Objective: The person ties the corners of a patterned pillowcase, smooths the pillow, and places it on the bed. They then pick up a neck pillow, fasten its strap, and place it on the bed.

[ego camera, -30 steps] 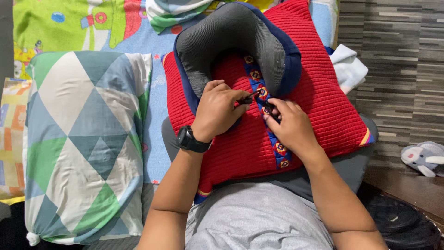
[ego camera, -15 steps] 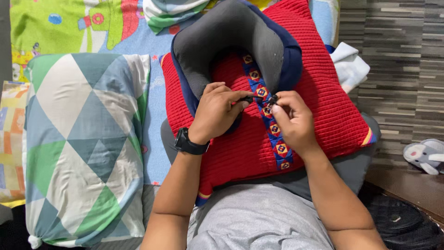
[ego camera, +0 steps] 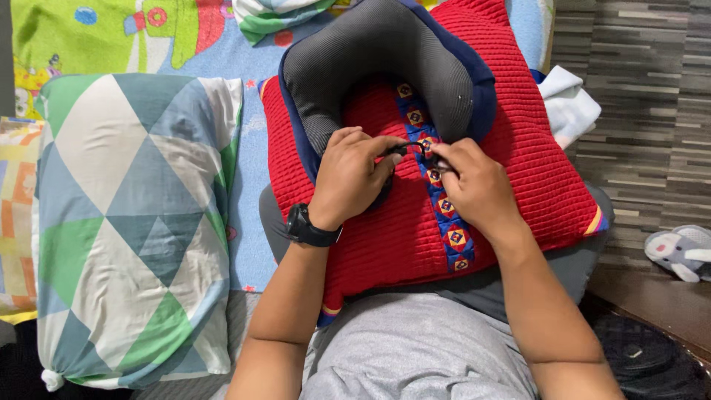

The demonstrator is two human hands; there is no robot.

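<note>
Black cord ends (ego camera: pixel 415 148) are pinched in the closed fingers of left hand (ego camera: pixel 349 176) and right hand (ego camera: pixel 478 187) over the red cushion (ego camera: pixel 533 170).

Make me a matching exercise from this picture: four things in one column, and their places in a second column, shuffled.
Things:
1. neck pillow
2. triangle-patterned pillow
3. wristwatch
4. plush toy

Places:
A. on the floor at the far right
B. on the left hand's wrist
C. lying on the red cushion
D. left of the red cushion, on the bed

Pairs: 1-C, 2-D, 3-B, 4-A
</note>
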